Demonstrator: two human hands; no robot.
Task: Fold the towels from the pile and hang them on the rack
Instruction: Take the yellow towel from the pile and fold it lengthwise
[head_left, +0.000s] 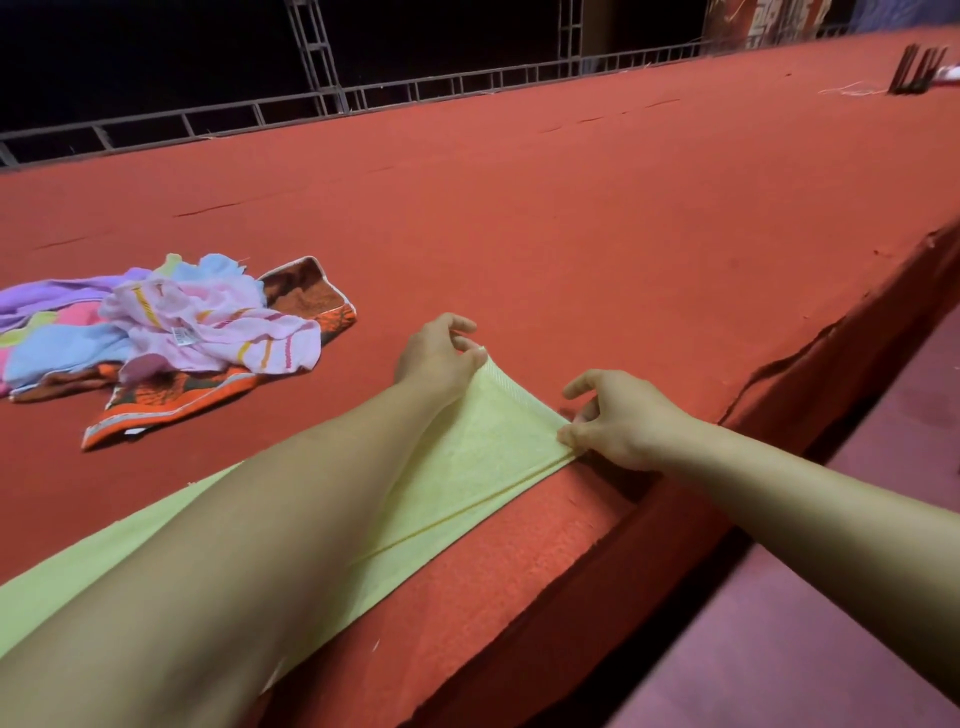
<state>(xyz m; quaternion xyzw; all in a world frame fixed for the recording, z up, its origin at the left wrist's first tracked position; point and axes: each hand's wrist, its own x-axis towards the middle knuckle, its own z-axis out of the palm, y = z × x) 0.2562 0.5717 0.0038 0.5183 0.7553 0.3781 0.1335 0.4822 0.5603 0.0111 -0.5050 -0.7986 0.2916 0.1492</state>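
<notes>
Both hands are on the pale yellow towel (467, 467), which lies stretched along the near edge of the red carpeted platform (571, 218). The left hand (441, 358) pinches one far corner between thumb and fingertips, lifting it slightly. The right hand (618, 421) pinches the other far corner low against the carpet, remaining fingers spread loose. The left forearm lies over the towel's length. Off to the left, well apart, sits the pile of towels (171, 338), pink striped on top, orange patterned beneath.
</notes>
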